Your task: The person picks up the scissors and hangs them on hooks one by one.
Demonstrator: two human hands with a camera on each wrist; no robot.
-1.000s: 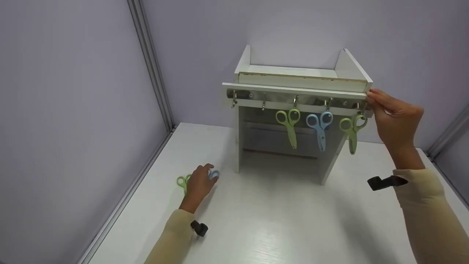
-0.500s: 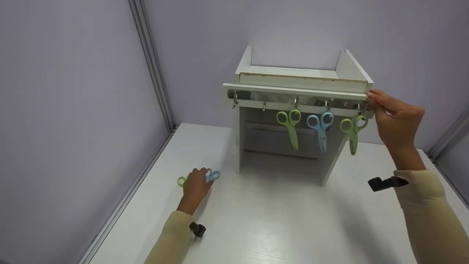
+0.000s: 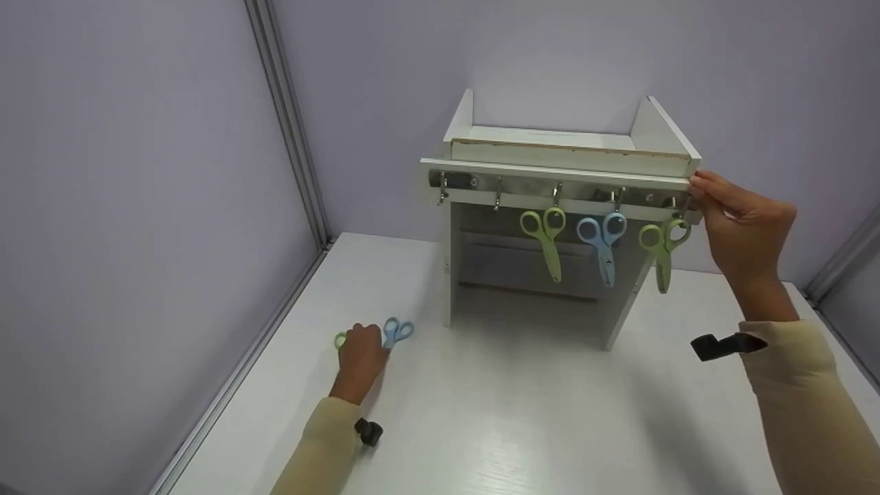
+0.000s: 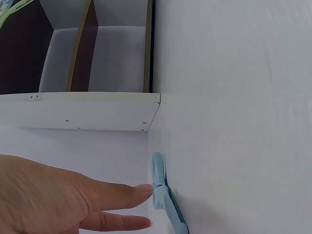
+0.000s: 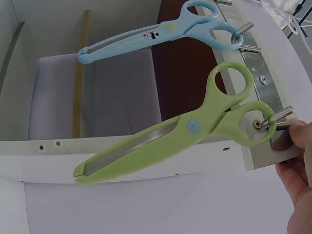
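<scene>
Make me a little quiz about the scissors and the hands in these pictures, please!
1. How many scissors hang from the hooks of the white shelf?
2. True or false: the left hand is touching the hanging blue scissors.
3. Which colour are the hanging scissors nearest the right hand? A) blue B) green C) red

Key
1. Three: green scissors, the blue ones, and green scissors at the end.
2. False. It lies on the table, fingers at the blue scissors on the table, with another green pair beside it.
3. B, green.
</scene>
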